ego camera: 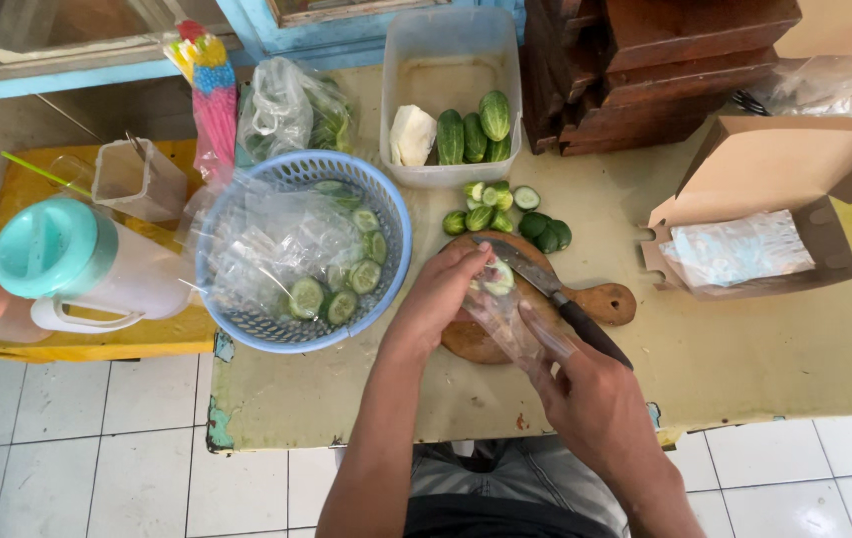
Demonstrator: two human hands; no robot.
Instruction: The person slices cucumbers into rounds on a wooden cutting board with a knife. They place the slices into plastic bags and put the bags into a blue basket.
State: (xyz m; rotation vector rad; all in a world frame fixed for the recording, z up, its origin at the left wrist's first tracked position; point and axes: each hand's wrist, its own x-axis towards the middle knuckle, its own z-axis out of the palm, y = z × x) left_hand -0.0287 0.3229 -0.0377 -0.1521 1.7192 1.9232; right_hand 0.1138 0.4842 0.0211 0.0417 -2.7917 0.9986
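Holding a small clear plastic bag (505,317) over the round wooden cutting board (613,302), the person works with both hands at a worn table (744,369). The left hand (438,296) has its fingers closed together at the mouth of the bag, where some cucumber slices (497,277) sit inside. The right hand (590,399) pinches the lower end of the same bag between thumb and fingers. A knife (555,294) with a dark handle lies across the board, just beside the bag. Behind the board is a heap of cut cucumber pieces (505,211). To the left stands a blue plastic basket (396,214) with filled bags of cucumber slices. A clear plastic container (451,100) farther back holds whole cucumbers. An open cardboard box (774,169) stands at the right.
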